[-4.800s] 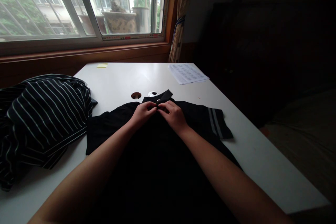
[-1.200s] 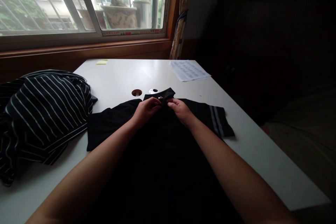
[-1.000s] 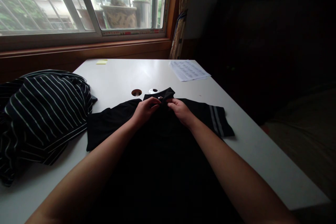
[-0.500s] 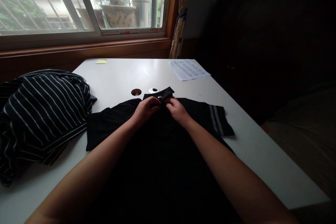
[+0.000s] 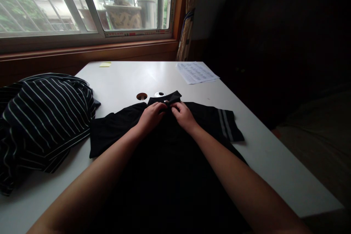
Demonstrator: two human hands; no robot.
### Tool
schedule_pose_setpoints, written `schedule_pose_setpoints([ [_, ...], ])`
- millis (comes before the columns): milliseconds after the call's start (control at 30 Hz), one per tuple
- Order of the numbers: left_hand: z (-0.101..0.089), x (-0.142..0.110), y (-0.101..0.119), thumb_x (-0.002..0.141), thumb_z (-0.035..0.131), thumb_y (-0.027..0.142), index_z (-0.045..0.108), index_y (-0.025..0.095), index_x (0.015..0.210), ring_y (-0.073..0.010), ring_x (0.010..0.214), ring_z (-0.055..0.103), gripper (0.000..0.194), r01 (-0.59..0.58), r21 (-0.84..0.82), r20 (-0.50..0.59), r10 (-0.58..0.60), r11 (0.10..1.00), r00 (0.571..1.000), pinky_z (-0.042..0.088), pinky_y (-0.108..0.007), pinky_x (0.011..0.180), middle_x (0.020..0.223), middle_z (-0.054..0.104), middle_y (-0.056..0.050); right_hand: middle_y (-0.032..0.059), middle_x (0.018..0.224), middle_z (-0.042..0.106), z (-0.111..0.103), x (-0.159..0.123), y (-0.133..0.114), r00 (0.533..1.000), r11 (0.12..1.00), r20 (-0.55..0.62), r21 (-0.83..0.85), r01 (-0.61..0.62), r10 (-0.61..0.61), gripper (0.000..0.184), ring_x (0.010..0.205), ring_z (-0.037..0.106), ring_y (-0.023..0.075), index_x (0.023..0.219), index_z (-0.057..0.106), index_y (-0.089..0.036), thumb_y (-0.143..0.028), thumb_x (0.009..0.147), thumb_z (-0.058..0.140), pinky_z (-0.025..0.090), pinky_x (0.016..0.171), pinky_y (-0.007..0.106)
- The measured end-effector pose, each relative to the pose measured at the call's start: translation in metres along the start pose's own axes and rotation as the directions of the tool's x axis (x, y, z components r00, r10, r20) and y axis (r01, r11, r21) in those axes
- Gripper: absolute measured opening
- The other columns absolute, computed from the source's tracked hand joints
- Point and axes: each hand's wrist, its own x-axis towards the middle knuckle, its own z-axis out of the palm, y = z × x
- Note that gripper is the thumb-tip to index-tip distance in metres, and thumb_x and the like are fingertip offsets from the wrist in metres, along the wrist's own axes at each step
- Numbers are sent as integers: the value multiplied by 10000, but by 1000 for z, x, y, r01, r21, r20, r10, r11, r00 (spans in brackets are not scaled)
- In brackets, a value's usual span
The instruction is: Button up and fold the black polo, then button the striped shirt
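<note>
A black short-sleeved shirt [image 5: 170, 146] lies spread on the white table [image 5: 126, 76], its collar [image 5: 174, 97] pointing away from me. Two grey stripes cross its right-hand sleeve [image 5: 226, 122]. My left hand [image 5: 152, 115] is closed on the fabric at the neck opening, just below the collar. Close beside it, my right hand [image 5: 183, 115] pinches the other side of the neck opening, under a raised collar point. The fingertips of both hands nearly meet, and the dark cloth hides what exactly lies between them.
A heap of black-and-white striped cloth [image 5: 49, 113] sits at the left. Printed sheets [image 5: 196, 72] lie at the far right corner, a yellow sticky note [image 5: 105, 64] at the far left. Behind the collar are a cable hole [image 5: 142, 96] and a white round piece [image 5: 159, 94]. A window [image 5: 128, 3] stands beyond.
The fingers of my left hand have curled slightly further over the cloth at the neck. Both hands stay at the collar, and the shirt lies almost as before.
</note>
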Motion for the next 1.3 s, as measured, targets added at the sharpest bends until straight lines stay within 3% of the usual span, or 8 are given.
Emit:
schedule_pose_setpoints([
  [200, 0, -1, -1, 831, 635, 99, 650, 240, 1070, -211, 954, 662, 277, -4, 8, 36, 3, 1000, 999, 549, -362, 871, 1091, 653, -50, 81, 1025, 652, 0, 0, 1, 1000, 1000, -20, 7, -14, 14, 198, 996, 620, 235, 959, 680, -188, -249, 859, 520, 467, 943, 380],
  [400, -2, 2, -3, 810, 672, 115, 667, 214, 980, -216, 1032, 644, 197, -28, -101, -23, 26, 995, 999, 526, -366, 928, 1111, 662, -65, 77, 1036, 657, 0, 1, 1, 999, 999, -28, 32, -28, 28, 198, 1003, 622, 224, 955, 682, -185, -249, 854, 524, 468, 944, 372],
  [533, -6, 4, -3, 822, 693, 201, 692, 224, 976, -209, 906, 681, 155, 61, -144, 22, -58, 988, 998, 537, -360, 871, 970, 726, -35, 73, 1050, 663, 0, 1, 3, 999, 997, -14, 73, -39, 40, 200, 1007, 622, 223, 958, 689, -189, -261, 854, 535, 469, 947, 377],
  [700, -7, 4, -2, 821, 698, 231, 709, 223, 951, -207, 856, 692, 131, 104, -150, 17, -102, 983, 995, 538, -343, 836, 946, 743, -31, 71, 1044, 687, 0, 3, 6, 995, 986, 29, 135, -94, 91, 221, 997, 629, 221, 985, 700, -184, -277, 851, 550, 482, 929, 376],
  [933, -3, 1, 0, 834, 691, 232, 695, 225, 976, -186, 808, 691, 142, 95, -146, -28, -100, 985, 995, 535, -304, 789, 926, 747, -15, 62, 1012, 724, 1, 5, 11, 979, 945, 116, 263, -195, 170, 280, 892, 644, 201, 1028, 722, -176, -317, 840, 568, 501, 841, 348],
  [1100, -1, 1, 2, 843, 681, 231, 683, 233, 959, -186, 789, 688, 116, 113, -135, -35, -118, 984, 992, 528, -295, 756, 919, 746, -8, 62, 931, 732, 0, 5, 10, 971, 927, 142, 298, -229, 194, 325, 743, 611, 171, 1046, 734, -158, -341, 820, 588, 483, 710, 302],
  [1300, 1, 1, 2, 842, 688, 229, 651, 253, 966, -196, 822, 691, 132, 123, -100, -60, -130, 987, 990, 513, -297, 737, 954, 738, -5, 58, 912, 734, -2, 4, 7, 969, 917, 152, 321, -236, 196, 329, 711, 595, 161, 1049, 746, -162, -340, 811, 603, 467, 683, 291],
])
